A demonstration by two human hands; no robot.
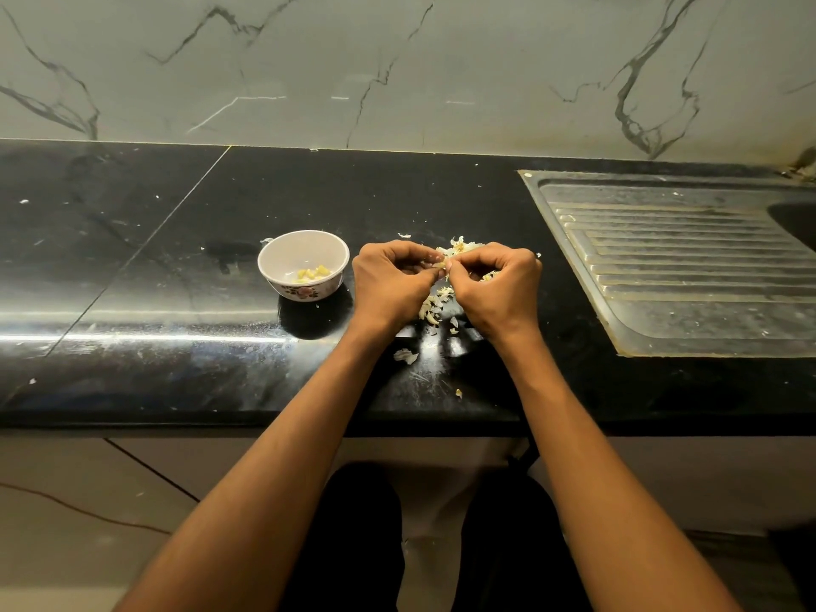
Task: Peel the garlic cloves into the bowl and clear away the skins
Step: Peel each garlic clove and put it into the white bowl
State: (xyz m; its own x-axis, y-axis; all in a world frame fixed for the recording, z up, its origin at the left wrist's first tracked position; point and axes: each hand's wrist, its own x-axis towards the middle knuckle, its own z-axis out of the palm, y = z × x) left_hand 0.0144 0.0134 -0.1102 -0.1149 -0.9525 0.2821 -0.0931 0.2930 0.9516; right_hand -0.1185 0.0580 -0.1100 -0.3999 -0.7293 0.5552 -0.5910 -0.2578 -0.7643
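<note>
My left hand and my right hand meet above the black counter, fingertips together, both pinching one small garlic clove that is mostly hidden by the fingers. Under and behind the hands lies a heap of pale garlic skins, with more skins just beyond the fingers. A white bowl with a flower pattern stands just left of my left hand, holding several peeled yellowish cloves.
A steel sink drainboard is set into the counter at the right. Stray skin flakes lie near the counter's front edge. A marble wall rises behind the counter.
</note>
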